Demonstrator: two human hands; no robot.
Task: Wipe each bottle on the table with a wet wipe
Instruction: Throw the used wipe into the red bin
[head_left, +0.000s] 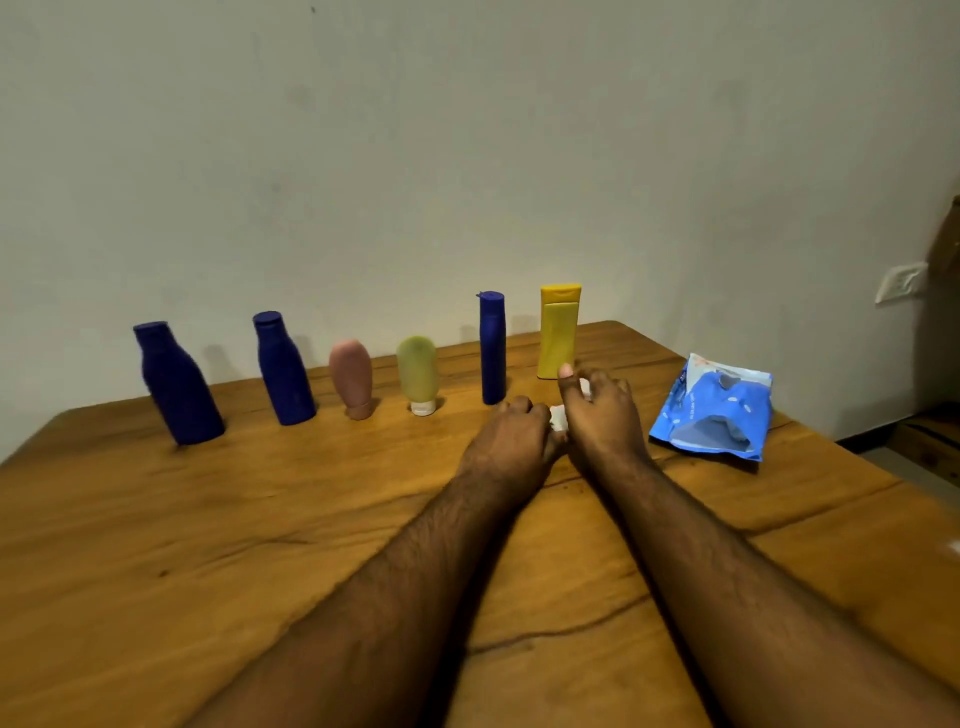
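While both forearms reach out over the wooden table (218, 530), the left hand (511, 434) and the right hand (597, 410) meet just in front of the tall yellow bottle (558, 332), which serves as the landmark for everything else. Between the two hands sits a small white wet wipe (558, 415); the left hand's fingers are curled and pinch its near edge, while the right hand grips its far part, thumb raised so that its tip overlaps the base of the yellow bottle in this view (whether thumb and bottle actually touch I cannot tell).

Immediately left of the yellow bottle stands a slim dark blue bottle (492, 348), upright, with its flip cap at the top. Further left of the yellow bottle comes a pale green tube (417, 374) standing on its white cap, then a pink tube (352, 376) standing on its cap as well. Beyond those, still further left of the yellow bottle, are two broad dark blue bottles: the nearer one (283, 369) and the farthest one (176, 384), both appearing tilted through the wide-angle lens. All six stand in a row along the wall side of the table.

Right of the yellow bottle, well apart from it, a blue wet wipe packet (711, 410) lies on the table, its opening facing the camera.
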